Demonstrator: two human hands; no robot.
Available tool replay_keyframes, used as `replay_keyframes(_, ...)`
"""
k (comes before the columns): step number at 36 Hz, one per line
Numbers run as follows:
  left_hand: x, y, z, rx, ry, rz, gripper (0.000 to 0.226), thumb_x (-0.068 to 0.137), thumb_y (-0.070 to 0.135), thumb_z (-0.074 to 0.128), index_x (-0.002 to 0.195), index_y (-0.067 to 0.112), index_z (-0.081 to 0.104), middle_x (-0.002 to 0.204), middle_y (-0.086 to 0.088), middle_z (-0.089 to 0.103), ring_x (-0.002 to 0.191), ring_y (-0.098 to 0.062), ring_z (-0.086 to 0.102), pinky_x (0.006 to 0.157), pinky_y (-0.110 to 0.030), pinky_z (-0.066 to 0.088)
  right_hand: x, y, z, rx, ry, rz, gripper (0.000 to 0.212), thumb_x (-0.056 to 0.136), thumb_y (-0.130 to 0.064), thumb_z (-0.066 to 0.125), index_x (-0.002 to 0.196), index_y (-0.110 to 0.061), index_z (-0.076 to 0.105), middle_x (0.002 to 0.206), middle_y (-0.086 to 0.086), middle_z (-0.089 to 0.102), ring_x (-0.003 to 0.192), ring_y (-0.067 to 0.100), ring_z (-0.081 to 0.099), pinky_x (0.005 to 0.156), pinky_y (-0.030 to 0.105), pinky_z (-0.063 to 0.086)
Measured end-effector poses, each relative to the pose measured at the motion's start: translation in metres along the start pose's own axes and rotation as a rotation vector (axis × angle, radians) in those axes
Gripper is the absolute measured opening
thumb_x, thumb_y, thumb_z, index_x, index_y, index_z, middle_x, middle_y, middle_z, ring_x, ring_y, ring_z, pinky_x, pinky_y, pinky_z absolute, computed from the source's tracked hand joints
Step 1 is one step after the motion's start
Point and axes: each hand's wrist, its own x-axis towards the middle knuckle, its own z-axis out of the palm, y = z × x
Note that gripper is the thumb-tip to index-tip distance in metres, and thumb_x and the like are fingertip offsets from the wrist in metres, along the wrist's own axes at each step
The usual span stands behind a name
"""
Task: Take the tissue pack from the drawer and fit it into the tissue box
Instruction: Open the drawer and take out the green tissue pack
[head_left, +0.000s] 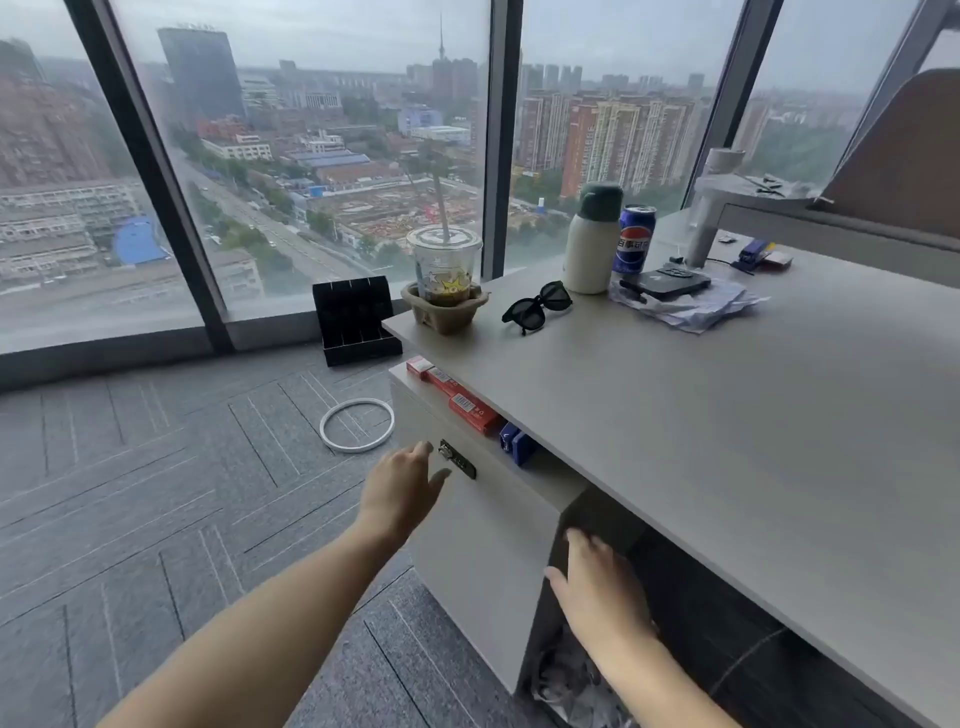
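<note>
A grey drawer under the desk stands pulled partly out, with a small metal lock on its front. Red flat boxes and a blue item lie along its top opening. My left hand hovers open at the drawer front, fingertips beside the lock. My right hand rests flat against the drawer's dark side panel, below the desk edge. Something crumpled and pale shows low inside the drawer. I can make out no tissue pack or tissue box.
The grey desk carries an iced drink in a paper holder, sunglasses, a white bottle, a cola can, and a phone on papers. A black organiser and white ring lie on the carpet.
</note>
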Motion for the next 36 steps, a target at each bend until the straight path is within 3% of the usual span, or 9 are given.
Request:
replay_keyframes(12,0.028,-0.005,0.010,-0.355,-0.056,-0.224,0.028,0.086,0.039,0.064,0.091,0.012,0.067,0.087,-0.006,0.072,0.083,-0.026,0.065,0.069,-0.033,0.049,0.010,-0.002,0.009,0.125,0.064,0.051,0.032,0.093,-0.036,0.058,0.111,-0.011,0.055,0.115,0.005,0.063,0.105,0.021,0.062,0.081,0.029,0.052)
replay_keyframes(15,0.034,-0.009,0.013,-0.414,-0.138,-0.295,0.028,0.086,0.040,0.064,0.087,0.013,0.068,0.083,-0.003,0.073,0.080,-0.023,0.066,0.068,-0.033,0.051,0.009,-0.002,0.011,0.167,0.075,0.061,0.033,0.092,-0.036,0.058,0.112,-0.010,0.055,0.113,0.006,0.062,0.104,0.021,0.061,0.078,0.027,0.048)
replay_keyframes(18,0.039,-0.010,0.015,-0.628,-0.271,-0.410,0.022,0.086,0.035,0.065,0.082,0.014,0.067,0.081,-0.001,0.073,0.076,-0.018,0.066,0.068,-0.032,0.057,0.008,-0.003,0.015,0.193,0.107,0.081,0.032,0.091,-0.036,0.060,0.109,-0.010,0.055,0.109,0.006,0.064,0.101,0.022,0.061,0.077,0.029,0.047)
replay_keyframes(21,0.040,-0.007,0.011,-0.892,-0.361,-0.557,0.016,0.088,0.024,0.065,0.091,0.008,0.065,0.084,-0.005,0.069,0.076,-0.016,0.059,0.062,-0.025,0.047,0.009,-0.002,0.020,0.215,0.134,0.087,0.030,0.090,-0.036,0.061,0.106,-0.011,0.057,0.105,0.005,0.065,0.097,0.020,0.062,0.077,0.028,0.048)
replay_keyframes(24,0.042,-0.006,0.009,-1.106,-0.414,-0.717,0.010,0.087,0.017,0.067,0.081,0.011,0.060,0.080,-0.004,0.067,0.077,-0.014,0.057,0.064,-0.025,0.040,0.010,-0.002,0.021,0.235,0.147,0.088,0.029,0.089,-0.037,0.062,0.102,-0.011,0.057,0.100,0.005,0.066,0.093,0.020,0.063,0.075,0.029,0.051)
replay_keyframes(29,0.043,-0.007,0.008,-1.180,-0.424,-0.805,0.009,0.084,0.011,0.068,0.077,0.011,0.062,0.078,-0.005,0.067,0.070,-0.012,0.056,0.063,-0.026,0.043,0.011,-0.001,0.020,0.246,0.156,0.074,0.025,0.092,-0.034,0.060,0.099,-0.010,0.058,0.097,0.007,0.067,0.090,0.022,0.064,0.073,0.030,0.052)
replay_keyframes(36,0.028,-0.015,-0.001,-1.140,-0.402,-0.821,0.007,0.084,0.015,0.069,0.085,0.010,0.065,0.088,-0.006,0.070,0.090,-0.017,0.060,0.082,-0.038,0.051,0.005,-0.003,0.020,0.245,0.161,-0.010,0.021,0.092,-0.036,0.058,0.086,-0.016,0.054,0.089,0.002,0.067,0.082,0.020,0.065,0.064,0.028,0.046)
